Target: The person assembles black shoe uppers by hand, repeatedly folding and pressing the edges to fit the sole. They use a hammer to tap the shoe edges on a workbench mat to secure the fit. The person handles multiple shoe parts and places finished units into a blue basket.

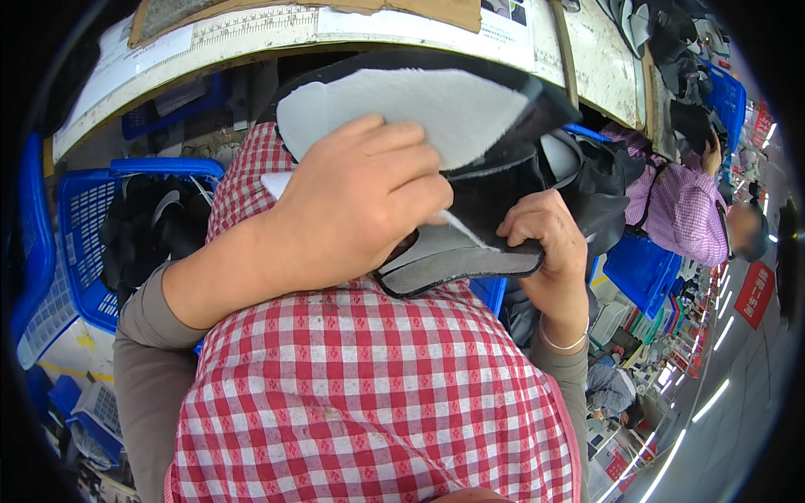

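Fingers of left hand (369, 184) seem clamped on white strip (466, 229), those of right hand (551, 235) on right end of grey piece (461, 272); I should use gentle, even tension.

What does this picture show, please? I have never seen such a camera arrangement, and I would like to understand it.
There is no machine here, only a person working bare-handed. The picture comes from the left of two fisheye cameras worn on the head, so straight edges bend. The right hand has its grip on a grey, black-edged piece. The left hand is curled near one end of a thin white strip; its fingertips are hidden, so its grip is uncertain. Beyond it is a black piece with a pale panel. On the table ahead lie a paper sheet and a brown board.
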Available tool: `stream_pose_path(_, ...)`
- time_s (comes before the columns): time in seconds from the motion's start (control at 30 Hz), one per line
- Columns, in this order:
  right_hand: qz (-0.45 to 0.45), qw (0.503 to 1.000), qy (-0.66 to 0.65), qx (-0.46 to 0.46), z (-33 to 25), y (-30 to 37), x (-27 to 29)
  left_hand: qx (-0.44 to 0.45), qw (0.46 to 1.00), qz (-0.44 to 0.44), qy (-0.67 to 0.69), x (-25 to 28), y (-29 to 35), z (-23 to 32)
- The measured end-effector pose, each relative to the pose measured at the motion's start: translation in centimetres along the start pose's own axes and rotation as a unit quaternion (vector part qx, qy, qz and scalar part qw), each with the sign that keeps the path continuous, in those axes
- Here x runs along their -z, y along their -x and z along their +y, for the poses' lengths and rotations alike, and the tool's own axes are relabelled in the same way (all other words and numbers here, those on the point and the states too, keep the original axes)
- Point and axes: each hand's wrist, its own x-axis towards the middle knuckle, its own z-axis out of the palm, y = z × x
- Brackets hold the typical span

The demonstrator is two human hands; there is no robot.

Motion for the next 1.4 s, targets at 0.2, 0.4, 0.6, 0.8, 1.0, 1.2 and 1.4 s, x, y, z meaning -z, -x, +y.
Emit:
stream_pose_path(0.2, 0.070, 0.996, 0.058, 0.000, -1.5, 0.5, -1.0, -0.057, 0.997, 0.050, 0.004, 0.7, 0.2, 0.0)
stream_pose_path(0.4, 0.128, 0.980, 0.131, 0.077, -1.6, 0.3, -1.6, -0.154, 0.986, 0.065, -0.025, 2.2, 0.5, 0.2)
stream_pose_path(0.6, 0.134, 0.983, 0.108, 0.070, -2.1, -0.5, -2.9, -0.127, 0.992, -0.007, -0.014, 3.6, 1.2, -0.4)
stream_pose_path(0.8, 0.143, 0.982, 0.117, 0.038, -1.6, -0.8, -3.8, -0.040, 0.994, -0.104, 0.012, 4.5, 2.9, -0.8)
stream_pose_path(1.0, 0.091, 0.992, 0.087, 0.011, -0.2, -4.0, -3.9, -0.005, 0.997, -0.069, -0.037, 3.6, 1.4, -1.4)
stream_pose_path(1.2, -0.059, 0.941, 0.332, 0.022, -0.8, -8.1, 0.7, -0.014, 0.999, -0.016, -0.041, 0.2, -1.3, -4.3)
stream_pose_path(1.4, -0.012, 0.948, 0.304, 0.097, -1.2, -7.3, -4.3, 0.251, 0.962, -0.072, 0.078, 1.3, -1.8, -0.9)
